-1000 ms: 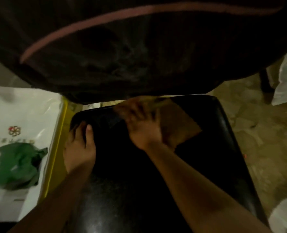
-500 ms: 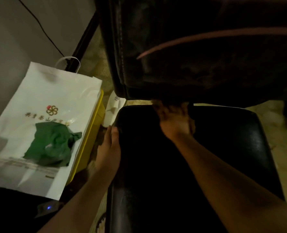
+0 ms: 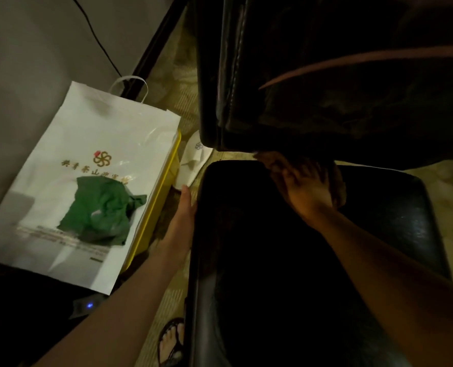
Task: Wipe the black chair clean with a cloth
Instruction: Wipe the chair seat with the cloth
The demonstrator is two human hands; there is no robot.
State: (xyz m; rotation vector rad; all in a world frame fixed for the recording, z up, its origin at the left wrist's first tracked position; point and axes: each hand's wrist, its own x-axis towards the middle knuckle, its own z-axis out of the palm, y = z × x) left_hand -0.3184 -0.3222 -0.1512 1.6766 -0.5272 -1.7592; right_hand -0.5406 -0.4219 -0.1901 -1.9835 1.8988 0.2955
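Black padded leather chair [image 3: 379,234] in the middle and right of the head view, glossy seat facing up, upright backrest rising at the top with a dark garment bearing a pinkish stripe [image 3: 366,62] draped over it. Right hand [image 3: 307,186] pressed down at the rear of the seat, just under the backrest's lower edge, fingers spread forward over a brownish cloth [image 3: 339,184], only a sliver of it showing past the knuckles; too dark to tell whether the fingers curl round the cloth or lie flat on it. Left hand [image 3: 180,221] laid along the seat's left edge, fingers straight and together, released grip, holding nothing, bracing against the side of the cushion. Left of the chair, on the floor, a white paper carrier bag with a gold flower emblem and green print [image 3: 87,181], leaning against a yellow-edged flat object [image 3: 154,207]. White slipper [image 3: 193,160] between bag and chair. Small device with a blue light [image 3: 89,305] near the left forearm. Sandalled foot [image 3: 171,340] at the bottom beside the seat. Thin black cable [image 3: 98,41] running down the grey wall.
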